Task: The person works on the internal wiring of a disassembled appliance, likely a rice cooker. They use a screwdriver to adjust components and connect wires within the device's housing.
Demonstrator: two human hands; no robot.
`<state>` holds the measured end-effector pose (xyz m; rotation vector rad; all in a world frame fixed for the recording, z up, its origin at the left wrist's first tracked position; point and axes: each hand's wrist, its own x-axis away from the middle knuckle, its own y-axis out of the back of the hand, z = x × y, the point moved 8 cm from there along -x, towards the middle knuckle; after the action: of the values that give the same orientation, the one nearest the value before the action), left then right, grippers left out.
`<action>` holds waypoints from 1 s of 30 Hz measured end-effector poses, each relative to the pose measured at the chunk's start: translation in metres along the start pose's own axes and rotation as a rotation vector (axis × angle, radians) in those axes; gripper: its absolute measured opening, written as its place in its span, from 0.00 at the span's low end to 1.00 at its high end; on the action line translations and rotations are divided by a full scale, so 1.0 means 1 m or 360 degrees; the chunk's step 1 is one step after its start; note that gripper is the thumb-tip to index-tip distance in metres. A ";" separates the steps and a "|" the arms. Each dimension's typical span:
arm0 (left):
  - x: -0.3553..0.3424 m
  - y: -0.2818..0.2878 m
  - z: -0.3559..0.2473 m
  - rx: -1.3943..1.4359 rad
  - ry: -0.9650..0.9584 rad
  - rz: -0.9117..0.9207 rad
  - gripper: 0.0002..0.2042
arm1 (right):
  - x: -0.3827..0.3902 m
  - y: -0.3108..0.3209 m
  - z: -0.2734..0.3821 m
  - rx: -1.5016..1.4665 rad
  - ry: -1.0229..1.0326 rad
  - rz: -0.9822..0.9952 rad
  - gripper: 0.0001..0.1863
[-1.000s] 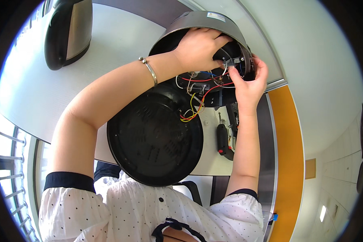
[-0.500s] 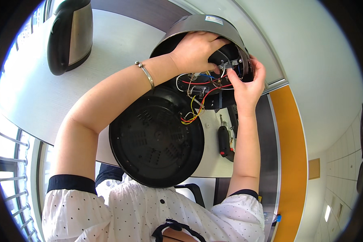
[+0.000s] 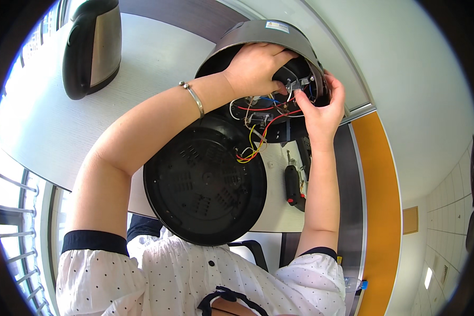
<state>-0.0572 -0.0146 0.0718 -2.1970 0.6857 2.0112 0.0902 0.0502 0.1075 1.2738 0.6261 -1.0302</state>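
A round dark grey appliance housing (image 3: 268, 35) lies tipped with its open underside facing me, wires and small metal parts showing inside. My left hand (image 3: 255, 68) reaches into it, fingers bent under the upper rim and thumb beside a small grey part (image 3: 299, 84). Whatever those fingertips grip is hidden. On the right side, my right hand (image 3: 325, 113) clasps the housing's edge, fingers outside and thumb against the small grey part. Red, yellow and white wires (image 3: 255, 152) run down to a black round base cover (image 3: 205, 181), which leans toward me with vent slots showing.
A black and steel kettle (image 3: 102, 47) stands on the pale table (image 3: 152, 47) at the left. A black and red power screwdriver (image 3: 292, 184) lies beside my right forearm. An orange panel (image 3: 376, 195) stands to the right, with a blue-capped bottle (image 3: 355, 285) below.
Both hands stay at the same spot in the housing. My left thumb and right thumb have shifted only slightly around the small grey part.
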 end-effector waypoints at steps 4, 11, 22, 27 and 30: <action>0.000 0.000 -0.002 0.0015 -0.0007 -0.0024 0.33 | 0.001 0.001 -0.002 0.0008 -0.0002 0.0009 0.34; -0.001 -0.001 0.000 0.0056 0.0011 0.0029 0.34 | 0.000 -0.001 0.002 0.0070 -0.0019 0.0060 0.34; -0.001 -0.004 0.003 0.0040 0.0027 0.0038 0.33 | -0.002 -0.002 0.011 0.0138 0.0076 0.0093 0.35; 0.000 -0.004 0.003 0.0118 0.0081 0.0051 0.33 | -0.002 -0.002 0.009 0.0103 0.0082 0.0116 0.35; 0.000 -0.003 0.003 0.0114 0.0086 0.0043 0.33 | -0.003 -0.001 0.010 0.0090 0.0092 0.0140 0.35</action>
<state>-0.0586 -0.0107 0.0707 -2.2202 0.7849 1.9144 0.0862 0.0418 0.1118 1.3727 0.5830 -0.9474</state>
